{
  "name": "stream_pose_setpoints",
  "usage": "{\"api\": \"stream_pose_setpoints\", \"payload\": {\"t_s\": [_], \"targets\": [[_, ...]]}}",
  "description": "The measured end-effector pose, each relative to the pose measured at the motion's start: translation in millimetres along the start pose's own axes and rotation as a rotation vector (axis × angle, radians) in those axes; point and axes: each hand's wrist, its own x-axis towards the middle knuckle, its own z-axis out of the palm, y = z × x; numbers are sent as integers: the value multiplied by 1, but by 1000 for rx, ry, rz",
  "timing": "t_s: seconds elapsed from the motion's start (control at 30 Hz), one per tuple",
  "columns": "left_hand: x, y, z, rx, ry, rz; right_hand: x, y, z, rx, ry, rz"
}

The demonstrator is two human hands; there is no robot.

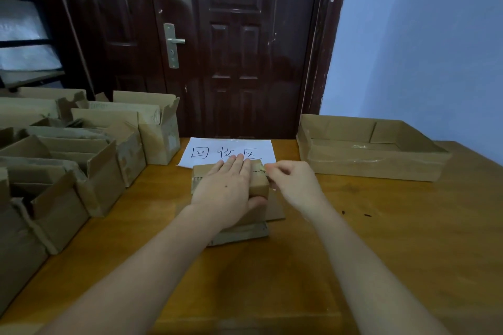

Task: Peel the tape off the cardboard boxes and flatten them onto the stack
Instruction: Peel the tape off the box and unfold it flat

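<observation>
My left hand [227, 187] presses flat on small box [260, 185], frame center; right hand [288, 179] pinches tape end [261, 168]. Flattened stack [245, 231] small; many boxes [81, 149] left side remain.

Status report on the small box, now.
Left hand flat on the small box, holding it down. Right hand fingers pinching tape at its right edge. Box sits on flattened cardboard. Nothing obstructing.
</observation>
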Motion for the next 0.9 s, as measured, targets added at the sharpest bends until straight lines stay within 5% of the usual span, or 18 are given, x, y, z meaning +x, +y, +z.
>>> {"api": "stream_pose_setpoints", "payload": {"t_s": [0.13,0.23,0.4,0.57,0.73,0.9], "targets": [[0,-2,3,6,24,23,2,-1,-5,279,-9,128],[0,-4,4,7,24,26,6,2,0,91,62,98],[0,-4,4,20,40,24,-5,7,16,-381,217,-257],[0,-5,5,20,49,35,-16,29,23,-482,334,-575],[1,-4,6,13,51,29,-15,39,19,-272,234,-424],[3,-4,7,30,62,21,-7,30,15,265,138,1]]}}
